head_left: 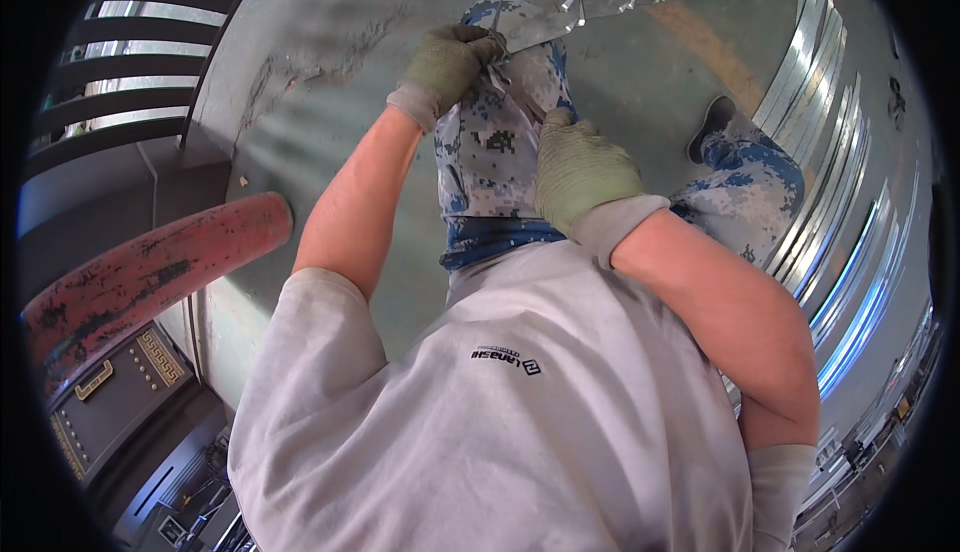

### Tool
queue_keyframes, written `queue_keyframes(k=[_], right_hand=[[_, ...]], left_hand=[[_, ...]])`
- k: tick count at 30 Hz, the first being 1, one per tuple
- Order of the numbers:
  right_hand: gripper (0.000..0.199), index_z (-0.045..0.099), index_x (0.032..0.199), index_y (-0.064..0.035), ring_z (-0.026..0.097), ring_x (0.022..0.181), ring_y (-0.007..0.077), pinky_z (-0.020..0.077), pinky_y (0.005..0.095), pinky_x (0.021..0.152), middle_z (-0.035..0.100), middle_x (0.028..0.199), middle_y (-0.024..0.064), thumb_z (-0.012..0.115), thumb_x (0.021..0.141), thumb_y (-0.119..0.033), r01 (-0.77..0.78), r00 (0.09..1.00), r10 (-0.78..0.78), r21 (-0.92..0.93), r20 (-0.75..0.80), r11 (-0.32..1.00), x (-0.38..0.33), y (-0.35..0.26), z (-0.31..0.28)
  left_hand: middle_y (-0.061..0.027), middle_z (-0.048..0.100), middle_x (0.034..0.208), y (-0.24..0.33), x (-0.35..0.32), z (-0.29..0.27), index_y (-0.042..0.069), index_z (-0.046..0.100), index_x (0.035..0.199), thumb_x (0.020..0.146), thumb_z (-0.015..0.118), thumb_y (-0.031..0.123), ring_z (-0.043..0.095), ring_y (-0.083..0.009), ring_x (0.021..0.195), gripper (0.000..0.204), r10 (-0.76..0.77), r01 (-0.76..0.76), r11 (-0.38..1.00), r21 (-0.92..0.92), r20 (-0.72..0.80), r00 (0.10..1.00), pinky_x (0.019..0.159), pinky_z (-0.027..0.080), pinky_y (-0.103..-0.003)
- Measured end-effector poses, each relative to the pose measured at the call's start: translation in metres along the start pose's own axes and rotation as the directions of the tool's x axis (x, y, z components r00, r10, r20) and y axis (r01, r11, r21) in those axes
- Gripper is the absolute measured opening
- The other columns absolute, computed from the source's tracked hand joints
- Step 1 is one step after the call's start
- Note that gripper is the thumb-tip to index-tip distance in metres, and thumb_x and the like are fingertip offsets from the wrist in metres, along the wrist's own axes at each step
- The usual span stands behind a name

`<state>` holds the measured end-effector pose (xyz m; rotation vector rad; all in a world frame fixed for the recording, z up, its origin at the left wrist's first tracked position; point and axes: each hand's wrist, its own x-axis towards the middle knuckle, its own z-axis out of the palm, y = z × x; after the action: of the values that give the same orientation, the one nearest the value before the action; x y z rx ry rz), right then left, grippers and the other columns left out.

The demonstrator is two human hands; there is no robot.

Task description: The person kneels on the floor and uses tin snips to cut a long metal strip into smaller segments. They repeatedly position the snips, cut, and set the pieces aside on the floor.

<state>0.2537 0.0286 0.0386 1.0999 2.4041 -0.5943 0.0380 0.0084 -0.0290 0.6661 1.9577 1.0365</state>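
Observation:
My left hand (450, 64), in a green work glove with a grey cuff, is closed on the near end of a shiny metal strip (545, 30). Upright pointed spikes stand along this strip, which stretches away to the far right. My right hand (588, 167), gloved alike, grips the handles of what look like pliers (522, 100). Their jaws reach toward the strip's end beside my left fingers; whether they bite on it is hidden. Both hands are above my leg in camouflage trousers (490, 142).
Several long shiny metal strips (815, 152) lie on the floor at the right, beyond my shoe (711, 127). To the left are a thick red worn pipe (165, 267), a dark slatted railing (130, 62) and a dark panel with gold trim (120, 392).

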Motion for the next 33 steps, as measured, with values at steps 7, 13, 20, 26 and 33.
queue_keyframes(k=[7,13,20,26,33], right_hand=[[0.051,0.054,0.146,0.0027,0.074,0.128,0.0426,0.0630,0.0538,0.101,0.071,0.139,0.0293,0.066,0.106,-0.027,-0.009,0.999,0.005,0.096,0.035,0.995,-0.001,0.003,-0.003],[0.054,0.055,0.148,0.0002,0.072,0.132,0.0438,0.0594,0.0516,0.110,0.071,0.141,0.0279,0.071,0.100,-0.018,-0.003,1.000,0.001,0.129,0.015,0.992,-0.001,0.021,-0.004],[0.052,0.063,0.145,-0.0009,0.072,0.124,0.0451,0.0570,0.0512,0.109,0.074,0.131,0.0300,0.070,0.097,-0.021,-0.032,0.997,0.058,0.456,-0.045,0.889,0.002,0.102,0.020],[0.035,0.070,0.123,0.0040,0.078,0.080,0.0350,0.0605,0.0484,0.071,0.078,0.096,0.0274,0.073,0.095,-0.016,-0.082,0.997,0.077,0.550,0.033,0.831,0.093,0.205,0.112],[0.032,0.074,0.120,0.0056,0.081,0.073,0.0306,0.0655,0.0468,0.064,0.080,0.094,0.0232,0.075,0.097,-0.016,-0.187,0.956,-0.030,0.682,0.292,0.707,0.160,0.261,0.210]], left_hand=[[0.0013,0.067,0.074,0.006,-0.001,-0.005,0.001,0.082,0.125,0.105,0.078,0.027,0.052,-0.0080,0.053,0.033,-0.006,0.007,0.999,-0.039,0.039,0.999,0.049,0.039,-0.028],[-0.0009,0.070,0.081,0.011,-0.007,-0.008,-0.001,0.081,0.126,0.105,0.079,0.028,0.052,-0.0085,0.054,0.036,-0.020,0.027,0.997,-0.072,0.094,0.995,0.050,0.042,-0.029],[-0.0025,0.070,0.082,0.008,0.001,-0.007,-0.005,0.079,0.121,0.105,0.078,0.035,0.058,-0.0125,0.057,0.043,0.092,-0.092,0.996,-0.006,0.104,0.990,0.054,0.047,-0.029],[-0.0109,0.080,0.090,0.021,0.004,-0.001,-0.004,0.075,0.124,0.108,0.073,0.032,0.072,-0.0162,0.065,0.039,-0.060,0.079,0.992,-0.093,0.194,0.979,0.054,0.054,-0.030],[-0.0082,0.078,0.086,0.018,0.012,0.010,-0.002,0.076,0.119,0.107,0.076,0.028,0.070,-0.0168,0.062,0.032,-0.062,0.115,0.973,-0.198,0.258,0.964,0.052,0.052,-0.030]])
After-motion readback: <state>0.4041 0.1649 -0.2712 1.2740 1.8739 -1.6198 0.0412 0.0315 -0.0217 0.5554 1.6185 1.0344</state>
